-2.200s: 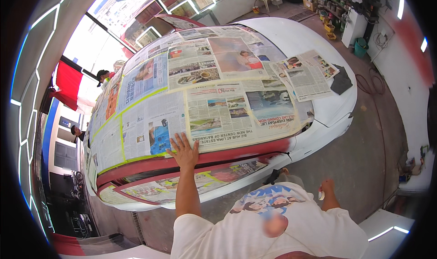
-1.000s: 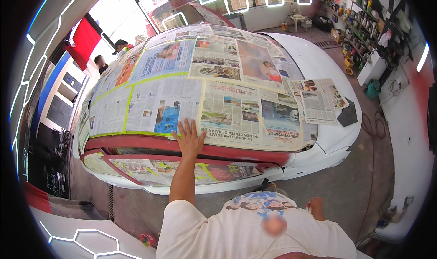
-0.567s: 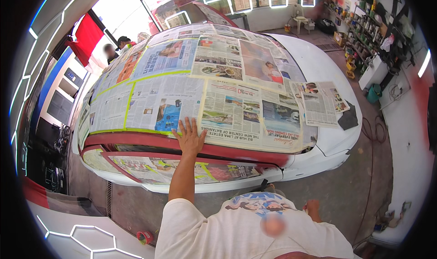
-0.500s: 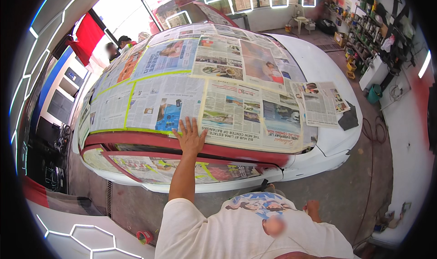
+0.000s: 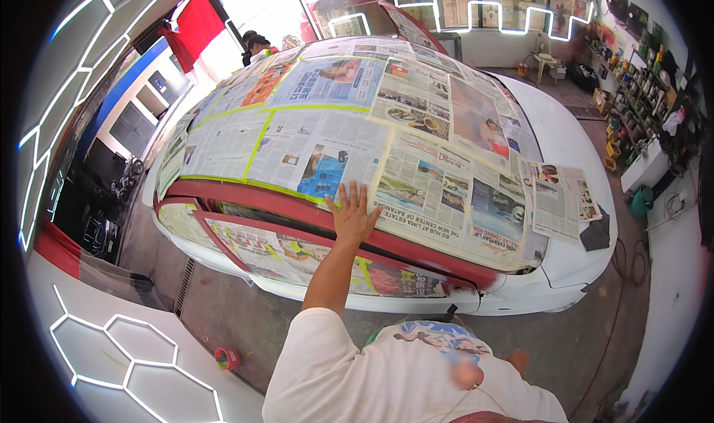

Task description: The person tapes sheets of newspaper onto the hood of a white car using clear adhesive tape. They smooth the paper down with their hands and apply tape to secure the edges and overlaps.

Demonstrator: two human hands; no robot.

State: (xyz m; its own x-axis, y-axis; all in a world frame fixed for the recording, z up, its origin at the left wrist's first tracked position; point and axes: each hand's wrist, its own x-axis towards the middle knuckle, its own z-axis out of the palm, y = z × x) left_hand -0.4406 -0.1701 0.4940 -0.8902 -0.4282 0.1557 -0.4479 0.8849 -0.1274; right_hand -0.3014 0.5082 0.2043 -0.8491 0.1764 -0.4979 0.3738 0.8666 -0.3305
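Note:
My left hand lies flat with fingers spread on the newspaper that covers the car's roof and glass, close to the red roof rail. Yellow-green and cream masking tape joins the sheets. The car has a white body and red window frames. My right hand hangs low beside my body, half hidden by my shirt. Its fingers are too unclear to read. Loose newspaper sheets and a dark grey piece rest on the white hood.
A small red bucket stands on the floor behind me to the left. Shelves of cans line the right wall, with a teal bucket and a hose nearby. Another person is beyond the car's far left side.
The view has swung left, so the car sits further right in it. My left hand stays flat on the newspaper at about the same place. My right hand shows less.

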